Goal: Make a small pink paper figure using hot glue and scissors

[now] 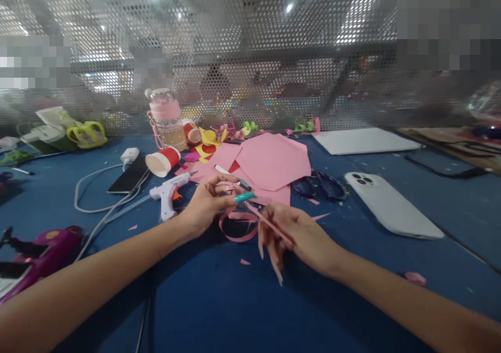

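Between my two hands runs a narrow pink paper strip (pixel 270 221), part of it curling in loops below. My left hand (pixel 209 202), with a long teal thumbnail, pinches one end of the strip. The fingers of my right hand (pixel 291 233) are closed on the strip further along, and its lower fingers hang down, slightly blurred. Just beyond the hands lie large pink paper sheets (pixel 274 160), one cut to a many-sided shape. A white marker (pixel 225 170) rests partly hidden behind my left fingers. Blue-handled scissors (pixel 329 186) lie beyond my right hand, their blades hidden.
Left of the hands are a white glue gun (pixel 166 194), a red paper cup (pixel 164 161), a dark phone (pixel 129 175) with a white cable, and a pink-lidded bottle (pixel 166 118). A white phone (pixel 391 204) lies right. A perforated metal screen (pixel 250 82) closes off the back.
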The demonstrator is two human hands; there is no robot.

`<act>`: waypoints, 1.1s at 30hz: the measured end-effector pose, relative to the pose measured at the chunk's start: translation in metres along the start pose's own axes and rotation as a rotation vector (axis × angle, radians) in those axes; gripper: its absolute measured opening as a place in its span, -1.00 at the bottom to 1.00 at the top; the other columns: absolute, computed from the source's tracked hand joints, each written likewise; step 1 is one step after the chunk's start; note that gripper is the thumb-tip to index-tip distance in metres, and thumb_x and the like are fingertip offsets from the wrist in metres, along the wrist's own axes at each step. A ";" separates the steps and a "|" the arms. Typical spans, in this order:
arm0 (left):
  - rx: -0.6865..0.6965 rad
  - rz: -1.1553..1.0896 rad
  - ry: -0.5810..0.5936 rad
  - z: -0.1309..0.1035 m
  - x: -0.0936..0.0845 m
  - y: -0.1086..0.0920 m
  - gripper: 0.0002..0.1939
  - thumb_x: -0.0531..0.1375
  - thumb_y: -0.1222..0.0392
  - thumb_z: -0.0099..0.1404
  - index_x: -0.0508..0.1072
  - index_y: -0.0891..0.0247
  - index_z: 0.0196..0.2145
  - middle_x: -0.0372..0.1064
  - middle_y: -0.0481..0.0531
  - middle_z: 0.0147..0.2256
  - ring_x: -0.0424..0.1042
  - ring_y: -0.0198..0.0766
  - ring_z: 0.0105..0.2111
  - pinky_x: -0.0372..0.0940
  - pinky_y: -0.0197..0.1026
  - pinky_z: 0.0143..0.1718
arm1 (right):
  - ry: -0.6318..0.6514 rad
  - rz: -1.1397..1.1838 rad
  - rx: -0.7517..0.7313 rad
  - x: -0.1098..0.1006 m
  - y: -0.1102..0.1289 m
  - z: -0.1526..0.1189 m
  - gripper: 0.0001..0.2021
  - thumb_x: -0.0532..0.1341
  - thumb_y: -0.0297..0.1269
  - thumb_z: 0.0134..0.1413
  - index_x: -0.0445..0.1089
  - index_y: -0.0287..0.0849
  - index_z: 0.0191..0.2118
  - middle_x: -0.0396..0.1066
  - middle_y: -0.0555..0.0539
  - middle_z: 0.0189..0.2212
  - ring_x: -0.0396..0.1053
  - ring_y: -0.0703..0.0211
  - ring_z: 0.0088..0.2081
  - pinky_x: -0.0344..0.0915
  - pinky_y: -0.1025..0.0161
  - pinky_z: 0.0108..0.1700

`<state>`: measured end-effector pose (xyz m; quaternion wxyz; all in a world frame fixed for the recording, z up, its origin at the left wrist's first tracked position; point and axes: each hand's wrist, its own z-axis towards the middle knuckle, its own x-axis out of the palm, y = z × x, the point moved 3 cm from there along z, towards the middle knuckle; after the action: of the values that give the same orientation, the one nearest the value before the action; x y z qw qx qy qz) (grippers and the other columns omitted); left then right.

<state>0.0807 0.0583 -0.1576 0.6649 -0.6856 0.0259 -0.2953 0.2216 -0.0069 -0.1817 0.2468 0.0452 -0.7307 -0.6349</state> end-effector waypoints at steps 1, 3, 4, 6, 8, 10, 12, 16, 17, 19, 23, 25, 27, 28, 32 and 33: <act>0.042 0.030 -0.007 0.003 -0.001 -0.006 -0.71 0.31 0.45 -0.18 0.38 0.29 -0.44 0.40 -0.12 -0.55 0.39 -0.45 -0.57 0.25 -0.45 -0.57 | -0.028 0.013 -0.023 -0.002 0.000 0.001 -0.57 0.10 0.17 -0.11 0.17 -0.17 -0.42 0.34 0.01 -0.55 0.34 0.29 -0.66 0.30 0.34 -0.71; 0.158 0.137 -0.040 0.009 -0.004 -0.027 -0.74 0.28 0.44 -0.12 0.39 0.28 -0.42 0.38 -0.12 -0.56 0.39 -0.44 -0.54 0.27 -0.42 -0.51 | -0.155 -0.034 -0.091 -0.007 0.001 0.002 -0.52 0.04 0.23 -0.11 0.17 -0.16 -0.35 0.32 -0.03 -0.48 0.37 0.23 -0.56 0.33 0.28 -0.66; 0.239 0.210 -0.049 0.011 -0.005 -0.041 -0.74 0.28 0.45 -0.10 0.40 0.28 -0.40 0.39 -0.11 -0.54 0.40 -0.43 -0.51 0.28 -0.41 -0.47 | -0.237 -0.103 -0.140 -0.009 0.003 0.002 -0.54 0.05 0.20 -0.10 0.16 -0.16 -0.33 0.31 -0.03 -0.46 0.37 0.21 -0.51 0.34 0.26 -0.62; 0.422 0.390 -0.102 0.010 -0.006 -0.071 -0.72 0.29 0.47 -0.13 0.40 0.29 -0.40 0.41 -0.07 -0.47 0.41 -0.40 -0.44 0.29 -0.39 -0.43 | -0.358 -0.307 -0.255 -0.004 0.008 0.003 -0.62 0.08 0.10 -0.05 0.15 -0.15 -0.33 0.29 -0.04 -0.45 0.35 0.19 -0.44 0.36 0.24 -0.53; 0.542 0.547 -0.150 0.006 -0.007 -0.099 -0.70 0.29 0.48 -0.14 0.41 0.29 -0.39 0.39 -0.07 -0.51 0.42 -0.34 -0.42 0.29 -0.35 -0.43 | -0.392 -0.561 -0.359 0.012 0.014 0.008 -0.71 0.06 -0.01 0.02 0.15 -0.16 -0.33 0.29 -0.07 -0.43 0.33 0.17 -0.37 0.35 0.17 -0.40; 0.651 0.629 -0.194 0.000 -0.009 -0.121 -0.68 0.30 0.47 -0.15 0.40 0.28 -0.37 0.37 -0.09 -0.55 0.42 -0.32 -0.44 0.30 -0.32 -0.43 | -0.374 -0.829 -0.426 0.038 0.016 0.020 -0.76 0.03 -0.08 0.06 0.16 -0.18 -0.34 0.30 -0.11 -0.39 0.31 0.13 -0.32 0.31 0.10 -0.28; 0.750 0.688 -0.236 -0.005 -0.012 -0.136 -0.66 0.32 0.45 -0.17 0.40 0.27 -0.37 0.36 -0.10 -0.56 0.42 -0.31 -0.45 0.30 -0.30 -0.41 | -0.359 -1.089 -0.439 0.070 0.017 0.039 -0.76 0.03 -0.11 0.05 0.19 -0.21 -0.36 0.30 -0.17 -0.37 0.28 0.05 -0.25 0.26 0.04 -0.20; 0.870 0.774 -0.294 -0.011 -0.017 -0.149 -0.65 0.34 0.39 -0.18 0.40 0.25 -0.38 0.38 -0.11 -0.56 0.41 -0.32 -0.45 0.30 -0.30 -0.38 | -0.361 -1.350 -0.163 0.122 0.012 0.093 -0.46 0.21 -0.01 -0.19 0.24 -0.41 -0.18 0.27 -0.43 -0.15 0.24 -0.19 -0.09 0.20 0.01 -0.14; 0.880 0.783 -0.304 -0.012 -0.017 -0.150 -0.66 0.34 0.38 -0.18 0.40 0.25 -0.38 0.38 -0.12 -0.56 0.41 -0.33 -0.45 0.30 -0.31 -0.40 | -0.367 -1.347 -0.091 0.130 0.012 0.105 -0.43 0.26 -0.03 -0.26 0.25 -0.41 -0.17 0.26 -0.44 -0.13 0.24 -0.21 -0.09 0.21 0.02 -0.15; 0.890 0.791 -0.321 -0.014 -0.018 -0.152 -0.67 0.34 0.36 -0.17 0.40 0.25 -0.38 0.38 -0.12 -0.56 0.41 -0.33 -0.46 0.28 -0.33 -0.44 | -0.264 -1.278 -0.041 0.140 0.012 0.126 -0.55 0.35 -0.20 -0.38 0.33 -0.30 -0.26 0.34 -0.34 -0.17 0.27 -0.20 -0.10 0.20 0.04 -0.14; 0.945 0.796 -0.342 -0.019 -0.018 -0.155 -0.70 0.32 0.37 -0.13 0.40 0.25 -0.37 0.39 -0.12 -0.56 0.42 -0.33 -0.46 0.27 -0.32 -0.43 | -0.157 -1.125 -0.096 0.128 0.020 0.134 -0.83 0.29 -0.47 -0.40 0.27 -0.18 -0.59 0.41 -0.09 -0.46 0.34 -0.02 -0.22 0.21 0.18 -0.20; 1.008 0.785 -0.362 -0.022 -0.018 -0.158 -0.72 0.31 0.38 -0.10 0.40 0.24 -0.37 0.39 -0.11 -0.55 0.42 -0.33 -0.46 0.28 -0.29 -0.39 | -0.131 -1.005 -0.119 0.110 0.023 0.126 -0.84 0.23 -0.46 -0.34 0.19 -0.17 -0.64 0.36 -0.03 -0.56 0.35 0.07 -0.32 0.23 0.23 -0.28; 1.098 0.743 -0.392 -0.025 -0.018 -0.162 -0.74 0.30 0.40 -0.07 0.39 0.23 -0.38 0.40 -0.11 -0.53 0.42 -0.33 -0.45 0.29 -0.27 -0.36 | -0.111 -0.854 -0.114 0.090 0.024 0.114 -0.88 0.15 -0.41 -0.25 0.15 -0.17 -0.61 0.31 -0.01 -0.62 0.34 0.16 -0.46 0.23 0.26 -0.41; 1.156 0.702 -0.407 -0.026 -0.018 -0.164 -0.74 0.29 0.41 -0.06 0.39 0.23 -0.37 0.39 -0.11 -0.52 0.42 -0.33 -0.45 0.29 -0.26 -0.35 | -0.110 -0.770 -0.115 0.080 0.024 0.108 -0.92 0.10 -0.39 -0.21 0.14 -0.16 -0.57 0.29 0.00 -0.62 0.31 0.21 -0.51 0.22 0.28 -0.46; 1.380 0.477 -0.420 -0.035 -0.017 -0.173 -0.72 0.29 0.43 -0.05 0.37 0.21 -0.36 0.39 -0.09 -0.46 0.43 -0.32 -0.40 0.32 -0.21 -0.30 | -0.151 -0.449 -0.182 0.047 0.021 0.089 -0.90 0.03 -0.26 -0.18 0.08 -0.13 -0.46 0.17 0.07 -0.60 0.20 0.31 -0.58 0.19 0.32 -0.54; 1.405 0.442 -0.414 -0.037 -0.017 -0.175 -0.71 0.30 0.42 -0.06 0.37 0.21 -0.36 0.39 -0.09 -0.46 0.43 -0.32 -0.39 0.32 -0.20 -0.28 | -0.155 -0.382 -0.199 0.041 0.020 0.085 -0.88 0.03 -0.22 -0.18 0.06 -0.12 -0.48 0.13 0.08 -0.61 0.17 0.32 -0.59 0.18 0.32 -0.55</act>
<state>-0.0117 0.0524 -0.0040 0.9796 -0.1217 -0.1565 0.0322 0.1553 0.0588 -0.1570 0.0683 0.1094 -0.6596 -0.7405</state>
